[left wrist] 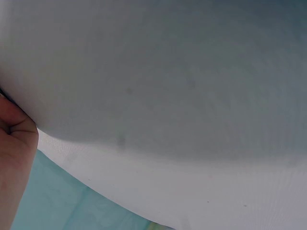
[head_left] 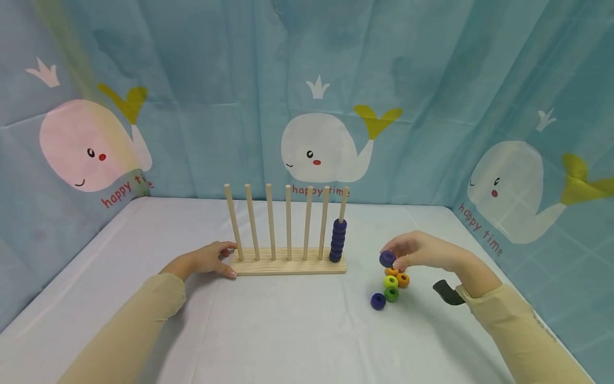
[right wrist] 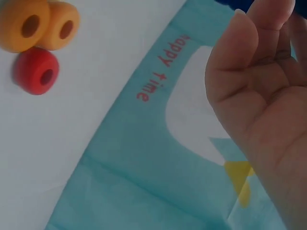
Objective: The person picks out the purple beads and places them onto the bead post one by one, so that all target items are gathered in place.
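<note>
A wooden peg rack (head_left: 290, 268) stands on the white table with several upright pegs. Dark purple beads (head_left: 338, 241) are stacked on its rightmost peg. My left hand (head_left: 207, 260) holds the left end of the rack's base, thumb at the front and fingers at the back. Between thumb and fingers my right hand (head_left: 422, 252) pinches a purple bead (head_left: 387, 259), held above the loose beads to the right of the rack. Under it lie orange beads (head_left: 403, 280), a yellow-green bead (head_left: 390, 282), a green bead (head_left: 391, 295) and another purple bead (head_left: 378, 301).
In the right wrist view a red bead (right wrist: 36, 71) lies beside the orange ones; my hand mostly hides it from the head view. A blue curtain (head_left: 216, 138) printed with whales surrounds the table's back and sides. A black strap (head_left: 448, 293) sticks out at my right wrist.
</note>
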